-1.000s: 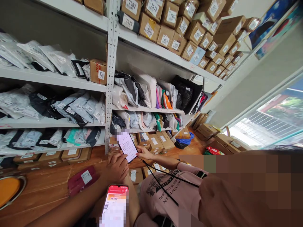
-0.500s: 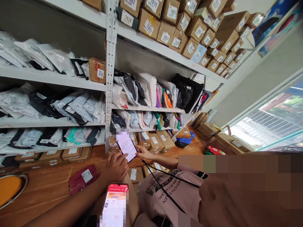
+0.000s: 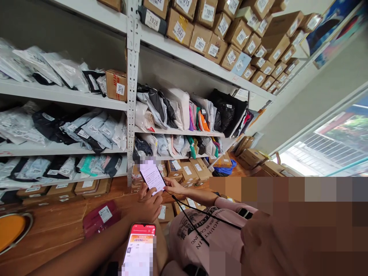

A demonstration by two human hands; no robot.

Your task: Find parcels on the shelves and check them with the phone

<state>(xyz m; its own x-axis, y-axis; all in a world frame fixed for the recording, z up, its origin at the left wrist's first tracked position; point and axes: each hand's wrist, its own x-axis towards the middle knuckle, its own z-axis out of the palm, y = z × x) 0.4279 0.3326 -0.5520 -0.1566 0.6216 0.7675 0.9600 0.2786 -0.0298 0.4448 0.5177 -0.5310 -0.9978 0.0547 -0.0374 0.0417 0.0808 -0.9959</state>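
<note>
A slim smartphone with a white lit screen is held up tilted in front of the lowest shelf, just above the row of labelled cardboard boxes on the floor. The person's left hand reaches in from the lower left along a bare forearm. Its fingers are curled and its fingertips meet the phone's lower left edge; whether the grip actually closes on the phone cannot be told. A co-worker's hand pinches the phone's right edge, and a black lanyard cord runs from there across the co-worker's pink printed T-shirt.

Closer to the camera, at the bottom edge, a second smartphone with a red-topped screen stands upright. The right hand does not show, so its grip cannot be told.

On the wooden floor to the left lie a dark red flat parcel with a white label and an orange round stool with a metal rim. Behind, white metal shelving carries grey and black plastic mailer bags, with numbered brown cartons stacked on the top shelf.
</note>
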